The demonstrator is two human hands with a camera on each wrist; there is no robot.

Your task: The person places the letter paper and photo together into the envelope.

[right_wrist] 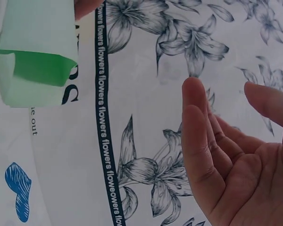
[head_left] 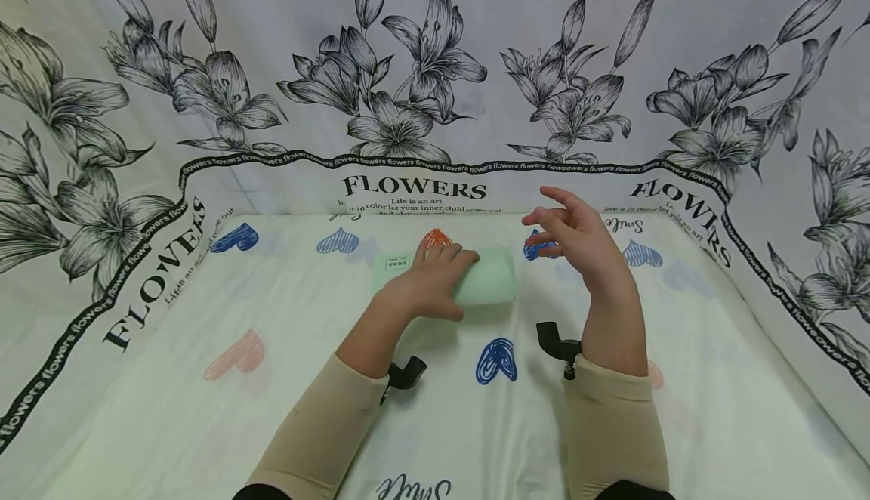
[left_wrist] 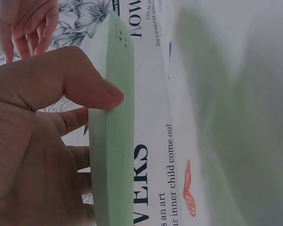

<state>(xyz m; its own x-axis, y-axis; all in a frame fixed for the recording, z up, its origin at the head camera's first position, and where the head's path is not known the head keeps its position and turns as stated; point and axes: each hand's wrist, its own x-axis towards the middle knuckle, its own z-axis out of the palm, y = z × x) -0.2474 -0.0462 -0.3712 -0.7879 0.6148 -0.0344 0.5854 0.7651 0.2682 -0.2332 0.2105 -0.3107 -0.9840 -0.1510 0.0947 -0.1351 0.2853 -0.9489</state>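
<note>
Flower-printed cloth (head_left: 435, 69) drapes the backdrop and a heart-patterned sheet (head_left: 272, 409) covers the table in the lower half of the head view. At centre frame the left hand (head_left: 435, 285) lies on a pale green folded packet (head_left: 489, 285), its fingers (head_left: 451, 252) curled over the top and the thumb (left_wrist: 92, 89) pressed against the edge. Just right of centre the right hand (head_left: 574, 236) hovers above the sheet, fingers (right_wrist: 198, 136) straight, loosely together, holding nothing
</note>
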